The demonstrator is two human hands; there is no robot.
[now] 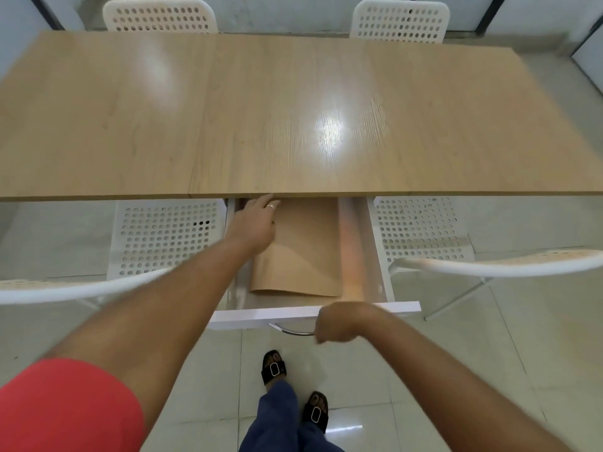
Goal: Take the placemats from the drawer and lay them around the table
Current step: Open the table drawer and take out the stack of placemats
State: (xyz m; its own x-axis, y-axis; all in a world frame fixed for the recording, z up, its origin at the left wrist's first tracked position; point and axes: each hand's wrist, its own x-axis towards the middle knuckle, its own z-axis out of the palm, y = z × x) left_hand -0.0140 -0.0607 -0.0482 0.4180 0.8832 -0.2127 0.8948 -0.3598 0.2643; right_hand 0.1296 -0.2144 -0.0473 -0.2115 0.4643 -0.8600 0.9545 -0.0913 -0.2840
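Note:
A white drawer point(313, 314) is pulled out from under the near edge of the light wooden table point(293, 115). Tan placemats point(303, 249) lie flat inside it, their far end hidden under the tabletop. My left hand point(256, 220) reaches into the drawer and rests on the placemats' left side, fingers extended toward the back. My right hand point(339, 322) is closed around the drawer's curved metal handle point(287, 331) at the front panel.
White perforated chairs stand on both sides of the drawer, one at the left point(163, 236) and one at the right point(421, 230), their backrests near me. Two more chairs point(160, 16) point(399, 19) stand at the table's far side. My feet point(274, 367) stand on the tiled floor.

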